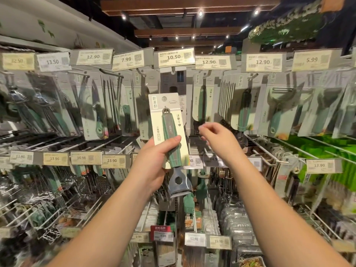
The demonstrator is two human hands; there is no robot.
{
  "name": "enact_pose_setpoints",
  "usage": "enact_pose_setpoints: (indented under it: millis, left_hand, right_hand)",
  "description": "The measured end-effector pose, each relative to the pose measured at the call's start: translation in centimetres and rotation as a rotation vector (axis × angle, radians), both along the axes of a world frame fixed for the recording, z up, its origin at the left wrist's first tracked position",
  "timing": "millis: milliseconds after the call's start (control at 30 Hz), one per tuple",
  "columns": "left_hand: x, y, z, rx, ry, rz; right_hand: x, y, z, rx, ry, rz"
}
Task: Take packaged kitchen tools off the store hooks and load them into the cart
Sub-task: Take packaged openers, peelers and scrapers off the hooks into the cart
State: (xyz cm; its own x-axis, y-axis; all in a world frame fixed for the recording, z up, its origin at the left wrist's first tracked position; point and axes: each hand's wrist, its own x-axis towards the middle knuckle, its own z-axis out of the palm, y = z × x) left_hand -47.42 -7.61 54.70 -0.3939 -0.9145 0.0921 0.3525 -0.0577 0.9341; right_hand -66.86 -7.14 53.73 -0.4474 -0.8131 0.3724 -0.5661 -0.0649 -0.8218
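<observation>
Two hands up at the hook wall! Left hand (152,160) grips a carded green-handled scraper (169,132), thumb across the handle, held upright clear of the hooks below the 10.50 price tag (174,57). Right hand (216,140) hovers just beside it, fingers loosely curled, holding nothing.

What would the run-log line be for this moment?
left hand: grips packaged scraper, off hook | right hand: empty, fingers loosely curled, near hanging packages | cart: not visible

Wire store hooks (264,151) crowded with hanging carded kitchen tools (240,105).
</observation>
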Motion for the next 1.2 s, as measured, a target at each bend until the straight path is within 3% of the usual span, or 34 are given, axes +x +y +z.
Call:
enact_pose_setpoints:
  millis: [100, 233, 533, 900, 1200]
  left_hand:
    - [-1.7, 0.0, 0.1, -0.023, -0.034, -0.039]
    - [-4.7, 0.1, 1.1, -0.049, -0.08, -0.124]
    - [-9.7, -1.8, 2.8, -0.128, -0.141, -0.146]
    - [-10.5, -2.3, 3.0, -0.327, -0.24, 0.151]
    - [-12.8, -2.4, 2.9, -0.35, -0.45, 0.221]
  right_hand:
    - [1.2, 4.4, -2.5, -0.027, -0.211, 0.137]
    - [0.5, 5.2, -3.4, -0.078, -0.265, 0.157]
    - [-1.7, 4.0, -0.1, -0.145, -0.213, 0.014]
    - [-3.5, 0.7, 2.1, -0.22, -0.208, 0.008]
    - [-5.0, -2.6, 1.5, -0.177, -0.12, -0.088]
